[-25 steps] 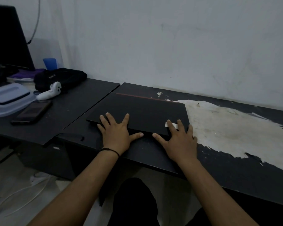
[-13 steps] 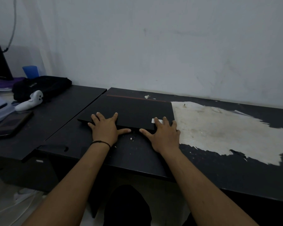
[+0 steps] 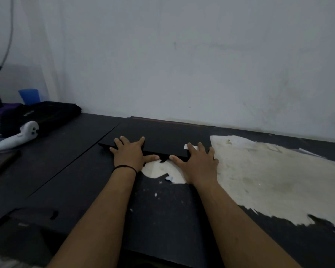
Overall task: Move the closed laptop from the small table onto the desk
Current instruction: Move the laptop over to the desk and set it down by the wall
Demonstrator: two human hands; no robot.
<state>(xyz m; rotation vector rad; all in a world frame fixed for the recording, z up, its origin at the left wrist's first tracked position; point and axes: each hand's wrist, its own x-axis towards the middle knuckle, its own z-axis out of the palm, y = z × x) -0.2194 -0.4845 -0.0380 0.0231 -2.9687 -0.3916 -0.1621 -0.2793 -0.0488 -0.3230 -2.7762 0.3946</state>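
Desk [image 3: 162, 209] bears closed laptop [image 3: 162, 136]; its white label [image 3: 188, 147] unreadable.

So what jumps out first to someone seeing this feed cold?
Probably the two bare hands, left hand and right hand, spread flat on the near edge of the closed black laptop by the wall. Next, the big pale patch of peeled surface on the desk to its right, and the white controller far left.

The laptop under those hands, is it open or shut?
Shut. The laptop lies flat as one thin black slab, with no screen or keys showing; the left hand and right hand rest spread on its near edge.
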